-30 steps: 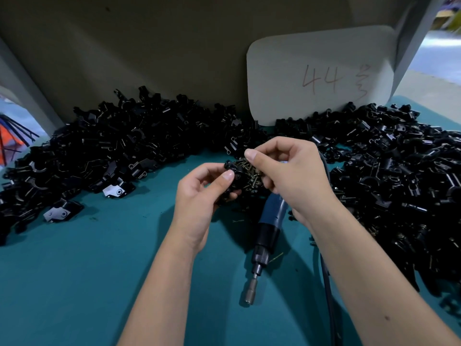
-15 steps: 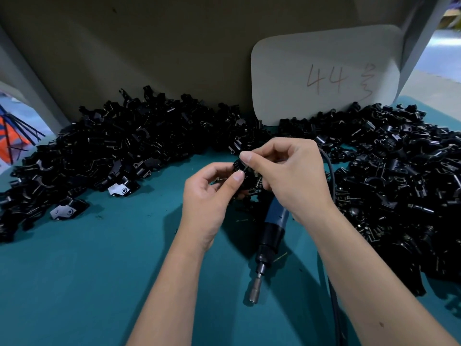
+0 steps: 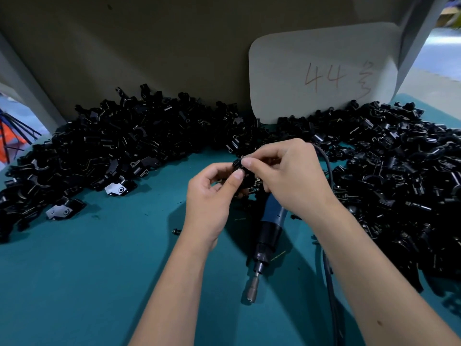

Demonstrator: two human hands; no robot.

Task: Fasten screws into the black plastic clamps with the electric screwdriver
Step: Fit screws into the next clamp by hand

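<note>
Both hands have drawn closer: left hand (image 3: pixel 209 196) and right hand (image 3: pixel 287 176) pinch one clamp (image 3: pixel 240 168); screwdriver (image 3: pixel 267 236) idle at 6 o'clock.

Handwritten "44" in red on the pale card (image 3: pixel 324 71), followed by an unreadable scrawled character

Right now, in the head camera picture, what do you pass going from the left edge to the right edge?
Left pile of black clamps → left hand → right hand → right pile of black clamps.
</note>
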